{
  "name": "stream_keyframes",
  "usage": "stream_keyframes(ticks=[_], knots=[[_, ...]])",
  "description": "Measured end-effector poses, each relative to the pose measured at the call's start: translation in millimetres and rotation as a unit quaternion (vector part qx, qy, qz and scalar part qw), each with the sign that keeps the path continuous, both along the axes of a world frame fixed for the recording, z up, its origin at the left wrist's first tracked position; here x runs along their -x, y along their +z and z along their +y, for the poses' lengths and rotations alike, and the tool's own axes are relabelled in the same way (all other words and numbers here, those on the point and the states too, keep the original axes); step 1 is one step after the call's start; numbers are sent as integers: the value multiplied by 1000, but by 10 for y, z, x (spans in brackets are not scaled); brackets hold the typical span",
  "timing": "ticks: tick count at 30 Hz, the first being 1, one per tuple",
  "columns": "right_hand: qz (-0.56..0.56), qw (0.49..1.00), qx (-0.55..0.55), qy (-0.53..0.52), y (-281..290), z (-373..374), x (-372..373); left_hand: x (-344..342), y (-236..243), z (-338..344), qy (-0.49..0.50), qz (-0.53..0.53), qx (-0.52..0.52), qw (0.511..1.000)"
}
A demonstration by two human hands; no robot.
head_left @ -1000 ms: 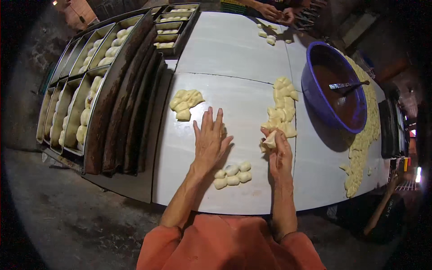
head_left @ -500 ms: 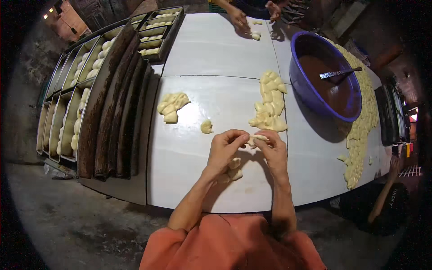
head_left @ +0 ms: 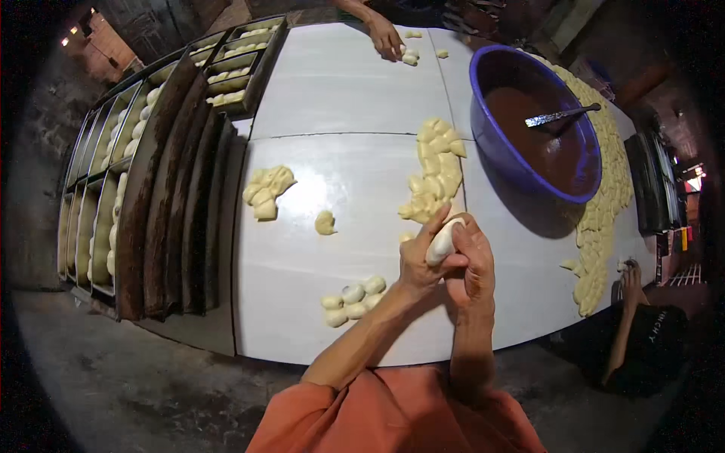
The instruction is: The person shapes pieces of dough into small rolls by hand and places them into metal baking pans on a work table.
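Observation:
My left hand (head_left: 420,260) and my right hand (head_left: 474,257) meet above the white table, with a smooth pale piece of dough (head_left: 443,241) gripped between them. A bit of dough pokes out beside my left hand's knuckles. Several shaped dough balls (head_left: 353,300) sit in a tight cluster left of my forearm. Just beyond my hands lies a long heap of cut dough pieces (head_left: 436,170). Further left are a smaller heap of dough (head_left: 267,192) and one lone dough scrap (head_left: 325,222).
A purple basin (head_left: 483,113) of brown filling, with a metal utensil (head_left: 563,115) in it, stands at right beside a long dough mass (head_left: 596,234). Metal pans (head_left: 98,204) of dough balls and dark boards (head_left: 170,211) line the left. Other people's hands (head_left: 385,38) work at the far and right edges.
My hands have come together and turned, and the dough between them now looks rounded and smooth. The view has shifted, uncovering the dough-ball cluster. A co-worker's hand at right now reaches the table.

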State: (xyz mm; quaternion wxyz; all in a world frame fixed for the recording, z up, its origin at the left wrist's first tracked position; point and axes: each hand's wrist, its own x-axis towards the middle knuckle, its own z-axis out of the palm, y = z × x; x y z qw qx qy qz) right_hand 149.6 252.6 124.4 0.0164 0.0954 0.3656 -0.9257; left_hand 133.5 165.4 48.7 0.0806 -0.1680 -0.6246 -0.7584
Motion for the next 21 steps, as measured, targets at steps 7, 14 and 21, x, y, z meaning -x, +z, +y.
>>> stream_keyframes(ticks=[7, 14, 21], knots=[[-9, 998, -68, 2, 202, 507, 382, 77, 172, 12, -108, -68, -19, 992], [28, 879, -472, -65, 386, 1986, 1327, 120, 222, -450, -110, -300, 19, 947], [-13, 566, -795, 216, -264, 2640, 1925, 158, 171, -576, -111, -280, 107, 948]])
